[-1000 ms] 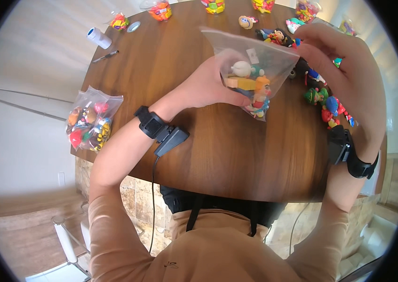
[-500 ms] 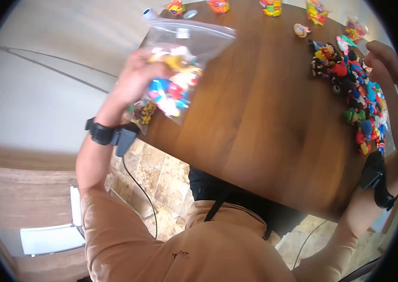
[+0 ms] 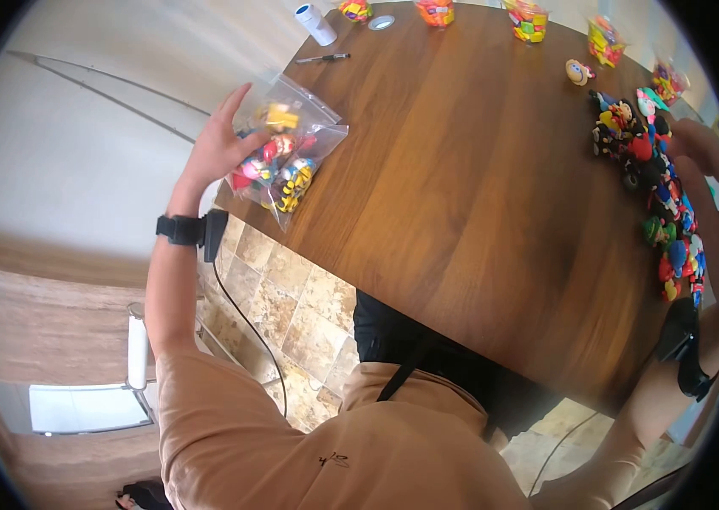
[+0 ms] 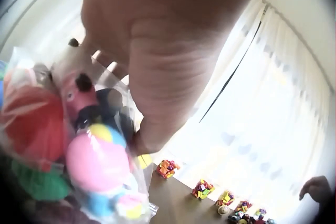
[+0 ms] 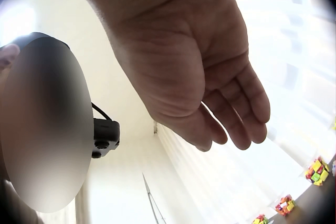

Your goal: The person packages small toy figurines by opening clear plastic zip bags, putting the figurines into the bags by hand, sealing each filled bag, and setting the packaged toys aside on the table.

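At the table's left corner in the head view, clear zip bags of toy figures (image 3: 274,151) lie overlapping. My left hand (image 3: 222,151) is at their left side, fingers spread and thumb over the upper bag. The left wrist view shows a pink toy (image 4: 98,163) and a red one through the plastic beside that hand (image 4: 157,50); its fingertips are partly hidden. My right hand (image 3: 704,166) is raised by the pile of loose figures (image 3: 674,200) at the right, holding nothing; the right wrist view shows its fingers (image 5: 239,103) loosely bent.
Several containers of colourful pieces (image 3: 528,21) line the far edge. A white bottle (image 3: 317,25), a round lid (image 3: 382,23) and a black pen (image 3: 324,59) are at the far left. One figure with a tan hat (image 3: 579,72) lies apart from the pile.
My left hand has carried a filled bag leftward to the other bag, lowered it there and loosened its fingers. The right hand has moved off the figures toward the right; the head view has turned left.
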Action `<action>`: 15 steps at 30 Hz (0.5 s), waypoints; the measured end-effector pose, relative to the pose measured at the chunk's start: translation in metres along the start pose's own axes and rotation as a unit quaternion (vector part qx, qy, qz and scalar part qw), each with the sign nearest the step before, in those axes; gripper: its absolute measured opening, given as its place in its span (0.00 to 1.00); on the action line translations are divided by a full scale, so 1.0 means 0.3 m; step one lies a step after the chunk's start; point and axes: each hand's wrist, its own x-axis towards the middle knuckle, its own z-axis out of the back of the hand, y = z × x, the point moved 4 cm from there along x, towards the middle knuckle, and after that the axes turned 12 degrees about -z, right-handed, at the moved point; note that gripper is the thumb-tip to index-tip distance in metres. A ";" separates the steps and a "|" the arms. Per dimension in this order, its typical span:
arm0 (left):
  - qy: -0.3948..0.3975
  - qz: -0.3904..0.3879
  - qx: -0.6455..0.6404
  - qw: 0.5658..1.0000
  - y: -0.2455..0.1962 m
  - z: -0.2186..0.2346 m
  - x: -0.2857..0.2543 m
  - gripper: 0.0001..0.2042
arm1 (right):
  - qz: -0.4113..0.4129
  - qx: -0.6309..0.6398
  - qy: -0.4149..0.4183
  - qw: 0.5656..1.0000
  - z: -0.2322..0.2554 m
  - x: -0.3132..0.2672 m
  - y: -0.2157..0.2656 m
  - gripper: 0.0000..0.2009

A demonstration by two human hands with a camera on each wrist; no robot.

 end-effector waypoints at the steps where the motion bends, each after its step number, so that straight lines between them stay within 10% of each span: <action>1: -0.003 0.003 -0.001 1.000 -0.014 -0.015 -0.013 0.38 | 0.004 -0.002 0.002 1.000 0.000 0.001 0.003 0.10; 7: 0.091 -0.027 0.018 0.995 -0.072 -0.070 -0.034 0.32 | -0.023 -0.025 0.020 0.999 0.024 -0.028 0.043 0.10; 11: 0.030 -0.044 -0.076 0.996 -0.117 -0.014 -0.013 0.30 | -0.217 -0.152 -0.021 0.964 0.062 -0.034 0.019 0.18; 13: -0.042 -0.092 -0.047 0.994 -0.190 0.039 0.027 0.27 | -0.059 -0.038 -0.027 0.997 0.108 -0.023 0.083 0.12; 15: -0.127 -0.130 -0.015 0.983 -0.279 0.098 0.053 0.25 | -0.068 -0.036 0.010 0.997 0.162 -0.049 0.043 0.13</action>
